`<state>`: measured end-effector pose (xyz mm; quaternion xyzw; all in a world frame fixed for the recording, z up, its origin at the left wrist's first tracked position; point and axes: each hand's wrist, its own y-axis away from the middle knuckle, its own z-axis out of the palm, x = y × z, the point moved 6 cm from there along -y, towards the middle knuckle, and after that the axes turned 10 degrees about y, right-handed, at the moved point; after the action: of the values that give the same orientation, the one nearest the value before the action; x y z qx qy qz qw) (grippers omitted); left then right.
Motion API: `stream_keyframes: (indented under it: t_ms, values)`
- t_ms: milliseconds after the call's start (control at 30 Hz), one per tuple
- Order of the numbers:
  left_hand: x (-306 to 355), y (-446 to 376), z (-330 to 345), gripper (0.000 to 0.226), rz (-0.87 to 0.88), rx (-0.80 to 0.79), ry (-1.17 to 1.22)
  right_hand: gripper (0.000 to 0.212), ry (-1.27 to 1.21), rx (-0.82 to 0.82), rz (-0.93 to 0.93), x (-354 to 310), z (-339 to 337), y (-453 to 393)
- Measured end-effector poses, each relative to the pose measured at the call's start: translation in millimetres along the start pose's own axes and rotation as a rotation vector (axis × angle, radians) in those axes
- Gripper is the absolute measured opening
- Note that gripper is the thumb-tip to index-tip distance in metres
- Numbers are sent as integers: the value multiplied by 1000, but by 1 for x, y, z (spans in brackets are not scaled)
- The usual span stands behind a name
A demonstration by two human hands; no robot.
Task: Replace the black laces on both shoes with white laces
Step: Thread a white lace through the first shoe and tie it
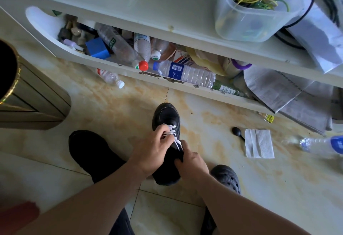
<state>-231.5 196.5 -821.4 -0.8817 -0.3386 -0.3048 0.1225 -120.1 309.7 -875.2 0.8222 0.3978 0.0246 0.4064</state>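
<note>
A black shoe point(168, 117) stands on the tiled floor with its toe pointing away from me. A white lace point(175, 138) crosses its eyelets. My left hand point(150, 153) lies over the shoe's left side, its fingers curled at the lace near the upper eyelets. My right hand point(191, 160) grips the shoe's collar and tongue on the right, thumb next to the lace. A second dark shape point(92, 151), possibly the other shoe, lies to the left; its laces cannot be made out.
A low white shelf point(118, 66) full of plastic bottles runs across the floor behind the shoe. A tissue point(259, 143), a small black object point(237, 131) and a bottle point(323, 144) lie at right. A grey clog point(227, 178) is beside my right wrist.
</note>
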Motion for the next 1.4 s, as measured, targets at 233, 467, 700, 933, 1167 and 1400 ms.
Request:
stream_keyframes:
  t_ms: [233, 467, 700, 933, 1167, 1400]
  values:
    - [27, 1, 16, 16, 193, -69, -23, 24, -67, 148, 193, 9, -1, 5]
    - [-7, 9, 18, 17, -195, 106, 182, 23, -126, 27, 113, 15, -1, 0]
    - [-19, 27, 28, 49, -236, -75, 219, 25, -134, 159, 90, 26, -13, 3]
    - [-58, 31, 19, 42, -610, -485, 228, 36, -342, 29, 154, 41, -32, -5]
    - [-66, -4, -63, 39, -869, -269, 803, 35, -738, 51, 289, 49, -112, 2]
    - [12, -47, -123, 34, -746, -203, 909, 27, -826, -5, 32, -32, -178, 27]
